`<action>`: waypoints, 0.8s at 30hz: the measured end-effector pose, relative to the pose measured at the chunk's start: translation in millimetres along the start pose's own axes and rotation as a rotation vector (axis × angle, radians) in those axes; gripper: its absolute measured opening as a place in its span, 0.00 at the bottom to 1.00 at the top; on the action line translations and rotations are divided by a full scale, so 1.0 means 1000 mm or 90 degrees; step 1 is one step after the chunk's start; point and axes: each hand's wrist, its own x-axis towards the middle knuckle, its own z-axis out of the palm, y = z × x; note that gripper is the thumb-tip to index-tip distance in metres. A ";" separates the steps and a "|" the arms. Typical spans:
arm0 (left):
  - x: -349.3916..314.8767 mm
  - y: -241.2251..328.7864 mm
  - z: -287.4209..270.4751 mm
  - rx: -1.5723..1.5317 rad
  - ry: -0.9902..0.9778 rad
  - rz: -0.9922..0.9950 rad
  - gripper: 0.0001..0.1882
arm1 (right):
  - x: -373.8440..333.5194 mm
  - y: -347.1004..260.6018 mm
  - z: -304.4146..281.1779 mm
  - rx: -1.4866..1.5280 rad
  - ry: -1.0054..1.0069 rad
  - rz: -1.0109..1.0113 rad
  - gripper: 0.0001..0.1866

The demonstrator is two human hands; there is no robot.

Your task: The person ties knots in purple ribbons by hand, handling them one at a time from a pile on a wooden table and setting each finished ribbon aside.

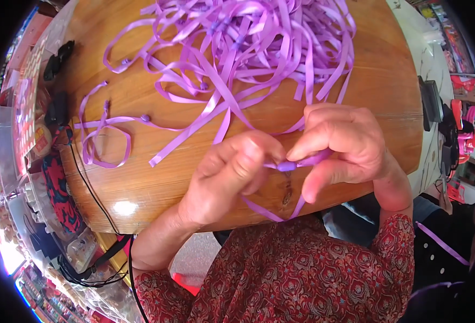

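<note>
A purple ribbon [262,209] is stretched between my two hands, over the near part of the wooden table. A small, tight, darker purple knot [286,167] sits in it, in the gap between my fingers. My left hand [229,169] is closed, gripping the ribbon just left of the knot. On the other side, my right hand [348,145] has curled fingers on the ribbon, with a fingertip close to the knot and the thumb lower and apart. A slack loop hangs below the knot. The ribbon inside my palms is hidden.
A large tangled heap of purple ribbons [259,37], several knotted, covers the far part of the wooden table [156,188]. One loose ribbon [128,148] curls at the left. A black cable [89,185] crosses the left edge. Packed goods [59,199] stand beyond it.
</note>
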 end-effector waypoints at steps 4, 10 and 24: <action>0.001 0.001 0.003 -0.079 0.005 -0.002 0.23 | 0.000 -0.009 -0.007 -0.023 0.014 -0.004 0.21; 0.001 0.007 0.003 -0.001 0.010 0.027 0.20 | -0.001 -0.013 -0.004 -0.129 0.046 0.070 0.10; 0.015 0.002 0.001 0.424 0.314 0.359 0.11 | -0.021 -0.044 -0.131 -0.016 0.819 -0.057 0.11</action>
